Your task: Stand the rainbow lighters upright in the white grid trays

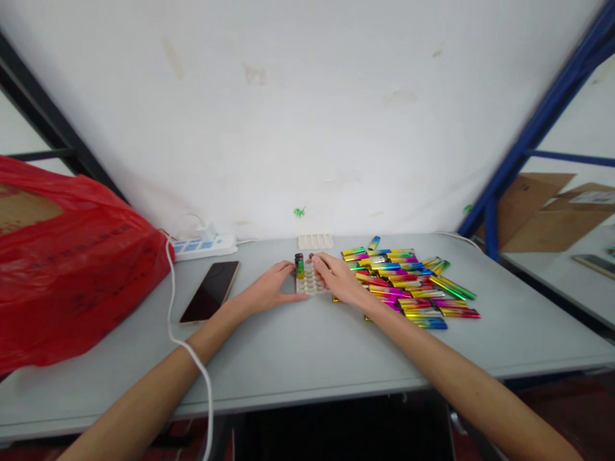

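Note:
A pale tray (pixel 310 287) with rows of round holes lies on the table in front of me. Two green-and-yellow lighters (pixel 300 269) with black tops stand upright at its left side. My left hand (pixel 271 288) holds the tray's left side, thumb along the near edge and fingers beside the standing lighters. Over the right part of the tray, my right hand (pixel 334 275) is closed in a pinch on a lighter (pixel 311 256); only its dark top shows. Right of that hand, many shiny multicoloured lighters (pixel 408 276) lie in a spread pile.
A second pale tray (pixel 315 241) lies by the wall. To the left are a phone (pixel 211 291), a power strip (pixel 206 246) and a red plastic bag (pixel 86 269). A white cable (pixel 172 307) crosses over my left forearm. Cardboard boxes (pixel 542 214) stand beyond the blue frame.

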A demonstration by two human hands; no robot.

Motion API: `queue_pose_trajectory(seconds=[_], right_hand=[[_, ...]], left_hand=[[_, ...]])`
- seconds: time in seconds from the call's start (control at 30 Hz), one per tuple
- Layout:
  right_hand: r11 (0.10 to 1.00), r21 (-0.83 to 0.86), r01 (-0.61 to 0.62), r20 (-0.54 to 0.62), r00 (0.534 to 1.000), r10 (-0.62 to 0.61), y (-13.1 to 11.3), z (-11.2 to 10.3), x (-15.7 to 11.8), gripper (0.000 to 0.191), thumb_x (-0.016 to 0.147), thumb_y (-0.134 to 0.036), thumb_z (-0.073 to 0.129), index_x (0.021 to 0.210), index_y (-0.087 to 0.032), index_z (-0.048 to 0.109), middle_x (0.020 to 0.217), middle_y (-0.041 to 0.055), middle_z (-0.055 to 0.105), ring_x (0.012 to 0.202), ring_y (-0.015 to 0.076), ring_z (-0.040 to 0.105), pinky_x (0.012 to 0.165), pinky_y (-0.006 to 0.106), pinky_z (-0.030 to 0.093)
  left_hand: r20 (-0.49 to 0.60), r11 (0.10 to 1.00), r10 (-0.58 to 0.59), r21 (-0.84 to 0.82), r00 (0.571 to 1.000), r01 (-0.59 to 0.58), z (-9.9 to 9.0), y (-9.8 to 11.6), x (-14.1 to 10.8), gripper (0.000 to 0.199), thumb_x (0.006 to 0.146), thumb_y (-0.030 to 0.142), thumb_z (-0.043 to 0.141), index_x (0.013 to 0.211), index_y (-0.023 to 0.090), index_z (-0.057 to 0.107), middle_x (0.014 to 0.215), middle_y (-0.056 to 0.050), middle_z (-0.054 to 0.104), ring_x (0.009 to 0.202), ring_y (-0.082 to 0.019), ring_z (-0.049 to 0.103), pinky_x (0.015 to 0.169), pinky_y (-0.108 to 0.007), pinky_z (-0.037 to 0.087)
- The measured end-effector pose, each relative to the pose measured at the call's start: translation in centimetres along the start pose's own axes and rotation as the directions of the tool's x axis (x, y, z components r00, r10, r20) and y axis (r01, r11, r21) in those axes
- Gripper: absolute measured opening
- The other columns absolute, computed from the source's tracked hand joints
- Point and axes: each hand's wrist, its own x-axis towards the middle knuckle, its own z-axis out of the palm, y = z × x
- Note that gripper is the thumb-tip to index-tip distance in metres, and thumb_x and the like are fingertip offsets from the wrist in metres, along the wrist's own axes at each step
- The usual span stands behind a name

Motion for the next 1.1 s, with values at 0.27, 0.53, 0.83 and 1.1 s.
queue_pose_trajectory(seconds=[0.27, 0.53, 0.83, 1.1], right_hand=[[0.875, -0.411, 0.255, -0.021, 0.957, -0.289, -0.3, -0.2, -0.2, 0.028, 0.110, -0.046, 0.054, 0.107, -0.022, 0.068, 0.100, 0.0079, 0.071, 0.095, 0.0238, 0.065, 0.090, 0.035, 0.050], [0.910, -0.368, 0.189, 0.078, 0.982, -0.172, 0.6, 0.8, 0.1, 0.022, 0.109, -0.042, 0.057, 0.115, -0.023, 0.064, 0.097, 0.0066, 0.077, 0.090, 0.0235, 0.073, 0.081, 0.032, 0.052], [0.885, -0.427, 0.188, 0.118, 0.981, -0.151, 0.4, 1.3, 0.6, 0.020, 0.111, -0.037, 0.056, 0.119, -0.020, 0.063, 0.103, 0.0103, 0.078, 0.091, 0.0244, 0.074, 0.080, 0.033, 0.053], [0.746, -0.630, 0.215, 0.160, 0.976, -0.145, -0.4, 1.5, 1.0, 0.027, 0.111, -0.041, 0.055, 0.118, -0.017, 0.066, 0.110, 0.0170, 0.080, 0.100, 0.0277, 0.076, 0.089, 0.036, 0.051]], left_hand=[[-0.013, 1.000, 0.004, 0.017, 1.000, -0.004, 0.1, 0.0, 0.1, 0.073, 0.084, 0.076, 0.073, 0.132, 0.022, 0.065, 0.138, -0.015, 0.067, 0.131, -0.038, 0.063, 0.116, -0.050, 0.050], [-0.008, 1.000, 0.017, -0.008, 1.000, -0.017, 0.1, -0.1, 0.0, 0.070, 0.085, 0.072, 0.075, 0.134, 0.023, 0.064, 0.141, -0.015, 0.066, 0.135, -0.037, 0.061, 0.118, -0.050, 0.049], [0.002, 1.000, 0.018, 0.005, 1.000, -0.018, 0.1, -0.2, 0.0, 0.068, 0.086, 0.070, 0.075, 0.133, 0.023, 0.064, 0.139, -0.015, 0.066, 0.134, -0.037, 0.061, 0.117, -0.051, 0.049], [-0.008, 1.000, 0.017, 0.006, 1.000, -0.017, 0.1, -0.1, 0.0, 0.068, 0.086, 0.070, 0.075, 0.131, 0.021, 0.065, 0.138, -0.016, 0.067, 0.133, -0.038, 0.062, 0.117, -0.052, 0.049]])
